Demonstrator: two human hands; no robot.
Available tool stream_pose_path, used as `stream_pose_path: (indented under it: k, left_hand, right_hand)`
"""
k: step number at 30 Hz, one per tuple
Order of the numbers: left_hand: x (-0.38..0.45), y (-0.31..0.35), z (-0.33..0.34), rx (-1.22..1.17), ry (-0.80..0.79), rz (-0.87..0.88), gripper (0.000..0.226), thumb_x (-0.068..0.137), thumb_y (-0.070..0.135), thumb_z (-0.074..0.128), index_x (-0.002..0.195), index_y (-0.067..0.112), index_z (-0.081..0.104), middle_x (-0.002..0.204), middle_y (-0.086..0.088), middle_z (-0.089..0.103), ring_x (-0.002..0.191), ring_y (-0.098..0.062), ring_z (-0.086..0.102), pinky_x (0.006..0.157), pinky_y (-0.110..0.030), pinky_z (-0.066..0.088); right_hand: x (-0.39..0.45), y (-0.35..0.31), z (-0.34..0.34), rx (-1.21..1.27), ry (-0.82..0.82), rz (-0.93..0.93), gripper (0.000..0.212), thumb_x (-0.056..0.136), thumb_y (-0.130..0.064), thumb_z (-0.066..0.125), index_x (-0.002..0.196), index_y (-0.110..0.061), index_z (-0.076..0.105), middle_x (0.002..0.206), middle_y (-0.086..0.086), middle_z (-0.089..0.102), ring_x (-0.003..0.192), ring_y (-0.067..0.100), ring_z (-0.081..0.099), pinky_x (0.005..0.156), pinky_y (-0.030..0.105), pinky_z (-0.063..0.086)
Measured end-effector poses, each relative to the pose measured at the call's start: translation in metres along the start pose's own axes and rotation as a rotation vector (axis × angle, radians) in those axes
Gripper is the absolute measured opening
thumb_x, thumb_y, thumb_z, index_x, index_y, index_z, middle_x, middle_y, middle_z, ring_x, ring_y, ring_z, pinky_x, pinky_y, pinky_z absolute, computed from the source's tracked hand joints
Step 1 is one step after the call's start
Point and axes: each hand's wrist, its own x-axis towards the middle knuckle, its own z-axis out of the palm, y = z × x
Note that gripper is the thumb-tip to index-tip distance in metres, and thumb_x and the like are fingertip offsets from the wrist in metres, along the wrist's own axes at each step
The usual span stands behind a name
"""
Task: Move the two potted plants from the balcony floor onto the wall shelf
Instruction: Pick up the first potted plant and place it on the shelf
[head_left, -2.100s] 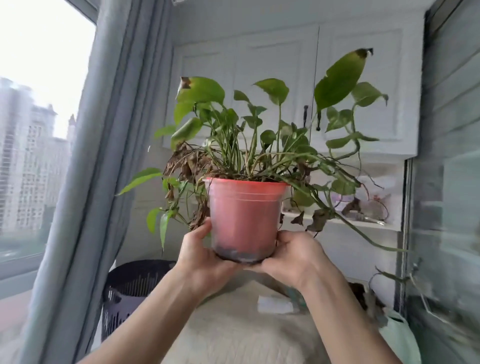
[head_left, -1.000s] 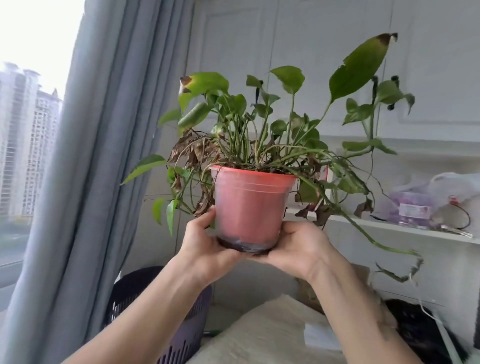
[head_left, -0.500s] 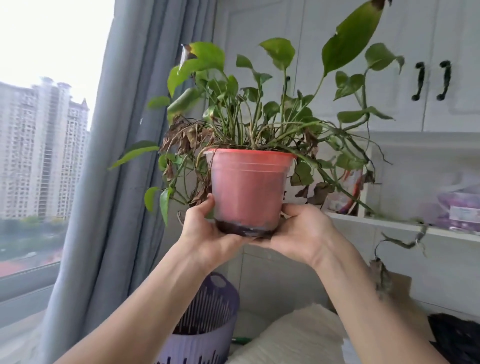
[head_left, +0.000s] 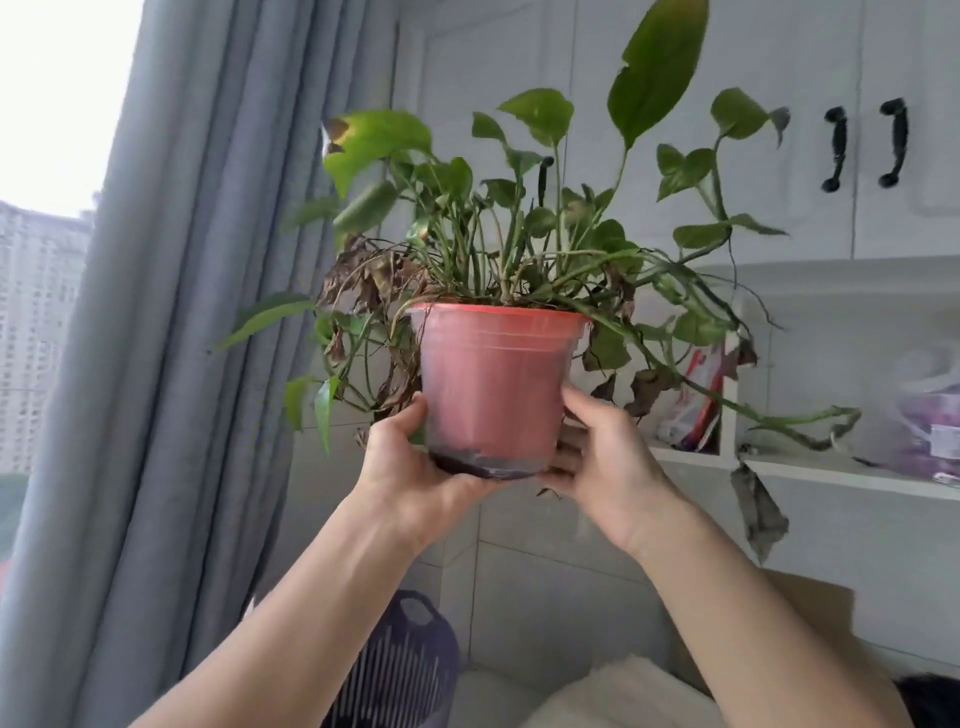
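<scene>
A potted plant in a red plastic pot (head_left: 493, 384) is held up at chest height in front of me, upright, with green leaves, dry brown ones and long trailing stems. My left hand (head_left: 410, 462) cups its lower left side and base. My right hand (head_left: 602, 457) grips the lower right side. The white wall shelf (head_left: 852, 475) runs behind and to the right of the pot, its board about level with the pot's base. Only this one plant is in view.
Grey curtains (head_left: 197, 312) hang on the left beside a window. White cupboard doors with black handles (head_left: 865, 143) sit above the shelf. Packets (head_left: 696, 405) and a plastic bag (head_left: 930, 415) lie on the shelf. A dark slotted basket (head_left: 400, 670) stands below, next to a pale cushion.
The pot has stayed in both hands and come closer to the shelf's left end. My right hand has slid from under the base up onto the pot's side.
</scene>
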Motion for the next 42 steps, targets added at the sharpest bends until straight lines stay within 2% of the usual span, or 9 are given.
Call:
stream_pose_path:
  k: [3,7,16,21,24,27,30,33,42]
  left_hand:
    - [0.019,-0.015,0.002,0.064,0.0,-0.015,0.06,0.094,0.039,0.051,0.135,-0.005,0.047,0.125,-0.038,0.06,0.118,-0.053,0.056,0.098,-0.071,0.04]
    - [0.048,-0.037,-0.001,0.12,-0.057,-0.037,0.062,0.094,0.041,0.048,0.136,-0.005,0.047,0.127,-0.037,0.059,0.118,-0.053,0.057,0.099,-0.069,0.041]
    - [0.111,-0.074,-0.014,0.518,-0.011,0.031,0.075,0.083,0.058,0.057,0.133,0.003,0.054,0.126,-0.026,0.066,0.117,-0.046,0.062,0.103,-0.058,0.047]
    - [0.143,-0.084,-0.013,1.227,0.389,0.409,0.064,0.079,0.078,0.046,0.094,0.021,0.069,0.099,0.0,0.076,0.094,-0.016,0.069,0.085,-0.033,0.056]
    - [0.168,-0.082,-0.015,1.381,0.329,0.604,0.048,0.096,0.061,0.042,0.073,0.026,0.067,0.067,0.026,0.071,0.068,0.014,0.064,0.058,-0.008,0.046]
    - [0.193,-0.081,-0.021,1.459,0.244,0.607,0.043,0.1,0.055,0.037,0.077,0.03,0.065,0.061,0.039,0.064,0.061,0.024,0.057,0.052,-0.007,0.042]
    - [0.213,-0.074,-0.021,1.491,0.129,0.495,0.04,0.093,0.064,0.039,0.097,0.038,0.068,0.088,0.029,0.072,0.079,0.015,0.063,0.07,-0.006,0.045]
    - [0.233,-0.071,-0.023,1.505,0.012,0.381,0.065,0.084,0.07,0.043,0.138,0.034,0.053,0.126,0.015,0.065,0.11,0.0,0.06,0.088,-0.015,0.044]
    - [0.31,-0.059,-0.017,1.5,-0.044,0.446,0.08,0.076,0.075,0.051,0.135,0.022,0.057,0.12,0.011,0.07,0.109,-0.005,0.066,0.105,-0.034,0.049]
  right_hand:
    - [0.008,0.003,-0.022,-0.094,-0.038,-0.086,0.039,0.086,-0.062,0.057,0.106,-0.033,0.075,0.1,-0.008,0.079,0.094,0.014,0.075,0.086,0.041,0.053]
    - [0.021,0.018,-0.045,-0.207,-0.067,-0.155,0.088,0.055,-0.065,0.086,0.128,-0.024,0.059,0.115,-0.007,0.075,0.106,0.014,0.071,0.095,0.04,0.055]
    - [0.063,0.041,-0.103,-0.158,0.156,-0.325,0.089,0.041,-0.051,0.097,0.117,-0.017,0.067,0.105,-0.004,0.079,0.097,0.015,0.075,0.084,0.038,0.059]
    - [0.083,0.052,-0.131,-0.152,0.248,-0.343,0.083,0.039,-0.045,0.098,0.112,-0.017,0.069,0.098,-0.009,0.079,0.088,0.01,0.076,0.071,0.026,0.061]
    - [0.098,0.056,-0.145,-0.154,0.237,-0.31,0.08,0.04,-0.041,0.098,0.111,-0.017,0.07,0.097,-0.006,0.08,0.088,0.014,0.076,0.076,0.033,0.061]
    - [0.115,0.059,-0.156,-0.193,0.233,-0.293,0.078,0.039,-0.043,0.098,0.108,-0.019,0.071,0.094,-0.007,0.08,0.087,0.013,0.076,0.076,0.034,0.061]
    - [0.133,0.06,-0.169,-0.212,0.237,-0.289,0.086,0.035,-0.047,0.099,0.112,-0.021,0.069,0.097,-0.006,0.08,0.089,0.015,0.076,0.081,0.04,0.061]
    - [0.15,0.064,-0.182,-0.23,0.263,-0.288,0.092,0.033,-0.05,0.099,0.115,-0.022,0.069,0.098,-0.007,0.079,0.089,0.015,0.076,0.081,0.04,0.062]
    - [0.21,0.063,-0.199,-0.409,0.429,-0.347,0.1,0.027,-0.066,0.091,0.116,-0.028,0.062,0.098,-0.011,0.076,0.087,0.01,0.073,0.077,0.035,0.061]
